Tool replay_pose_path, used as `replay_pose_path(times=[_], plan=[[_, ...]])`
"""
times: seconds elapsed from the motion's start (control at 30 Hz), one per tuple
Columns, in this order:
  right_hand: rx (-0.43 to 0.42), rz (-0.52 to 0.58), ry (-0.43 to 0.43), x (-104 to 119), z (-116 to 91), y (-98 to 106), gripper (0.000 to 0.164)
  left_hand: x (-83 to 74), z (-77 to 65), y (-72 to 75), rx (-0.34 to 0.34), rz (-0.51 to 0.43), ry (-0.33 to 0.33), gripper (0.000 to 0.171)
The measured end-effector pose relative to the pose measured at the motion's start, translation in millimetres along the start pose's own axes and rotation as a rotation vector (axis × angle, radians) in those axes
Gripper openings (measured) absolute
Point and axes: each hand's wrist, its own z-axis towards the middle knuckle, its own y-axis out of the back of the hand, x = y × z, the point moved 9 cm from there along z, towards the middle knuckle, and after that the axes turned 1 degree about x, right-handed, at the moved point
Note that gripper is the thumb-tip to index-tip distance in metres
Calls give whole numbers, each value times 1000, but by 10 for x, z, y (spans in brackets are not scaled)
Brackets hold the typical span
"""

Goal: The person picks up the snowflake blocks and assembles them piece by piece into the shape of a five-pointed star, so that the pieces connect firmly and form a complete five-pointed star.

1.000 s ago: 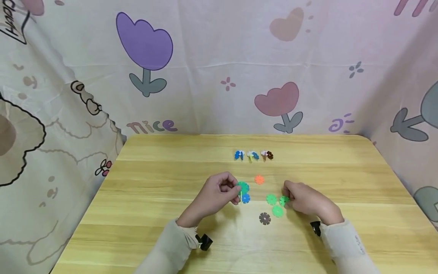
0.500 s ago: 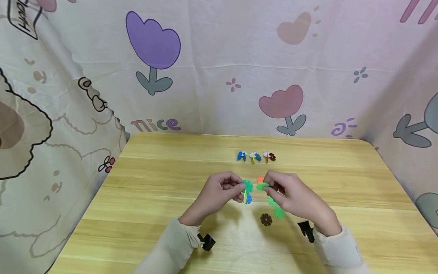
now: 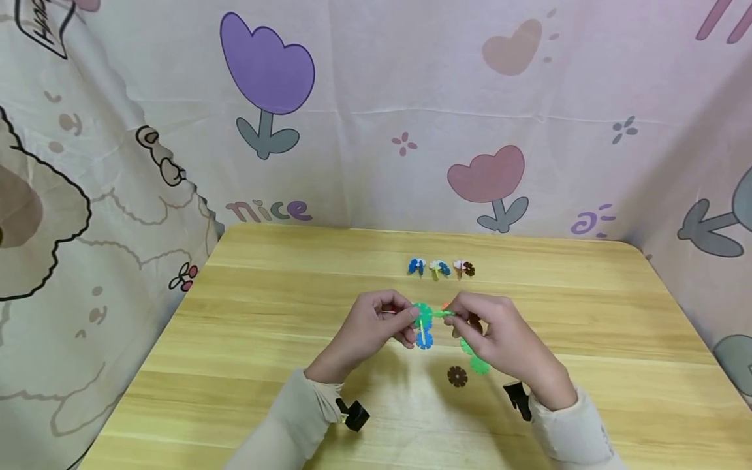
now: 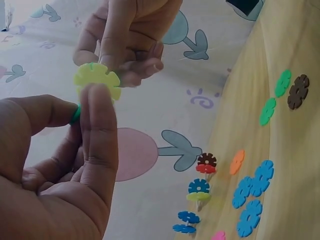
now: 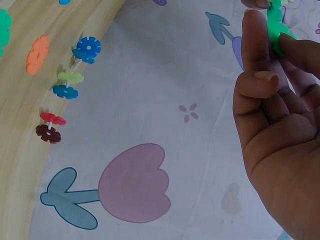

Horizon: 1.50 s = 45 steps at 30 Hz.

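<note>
In the head view my left hand (image 3: 373,333) pinches a green notched plastic disc (image 3: 423,313) between thumb and fingers. A yellow notched disc (image 4: 95,77) stands at an angle to it and appears joined to it. My right hand (image 3: 499,336) pinches a lighter green notched disc (image 3: 442,313), nearly edge-on, its left edge against or very close to the left hand's disc. Whether their slots are engaged cannot be told. Both hands are raised above the table. Blue discs (image 4: 250,217) lie on the wood below the left hand.
Three small joined-disc pieces stand in a row farther back: blue (image 3: 416,266), yellow-blue (image 3: 439,269) and brown-red (image 3: 464,268). Loose green discs (image 3: 480,365), a brown disc (image 3: 457,376) and an orange disc (image 4: 237,162) lie on the wooden table (image 3: 235,365). A printed cloth hangs behind.
The right hand has lifted a green disc from the table and carried it left to the left hand's green disc. The left hand has stayed nearly in place, still holding its discs.
</note>
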Motion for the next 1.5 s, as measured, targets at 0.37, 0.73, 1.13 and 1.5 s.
replay_pose_path(times=[0.37, 0.73, 1.13, 1.5], plan=[[-65, -10, 59, 50, 18, -12, 31, 20, 9, -23, 37, -72, 17, 18], [-78, 35, 58, 51, 11, 23, 31, 16, 40, -12, 11, -161, 10, 19], [-91, 27, 63, 35, 21, 24, 30, 32, 29, -40, 30, -158, 39, 16], [-138, -1, 100, 57, 20, 34, 31, 42, 38, -16, 0, -215, 26, 21]])
